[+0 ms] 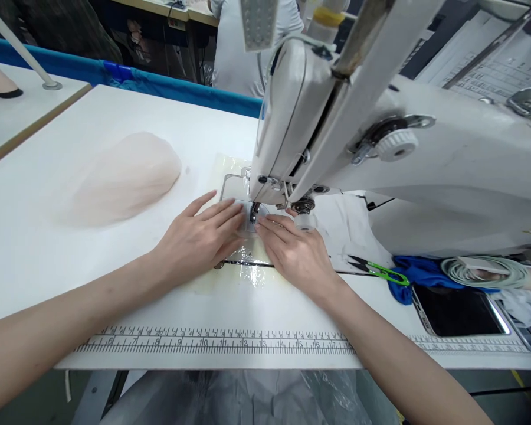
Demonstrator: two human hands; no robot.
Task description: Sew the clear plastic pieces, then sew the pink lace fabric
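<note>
My left hand (199, 236) lies flat on the white table, fingers stretched toward the presser foot (254, 211) of a white sewing machine (380, 147). My right hand (296, 251) rests just right of the needle, fingers together and flat, fingertips at the foot. Both hands press on a small sheer piece of fabric (248, 227) at the needle plate (235, 188); the piece is nearly transparent and hard to make out. Neither hand grips anything.
A pile of pale pink sheer fabric (124, 177) lies at the left. Green-handled thread snips (378, 270), a blue cloth (418, 274), a phone (458, 310) and coiled tape (482, 271) sit at the right. A printed ruler (212, 341) runs along the table's front edge. Another person (243, 41) stands behind.
</note>
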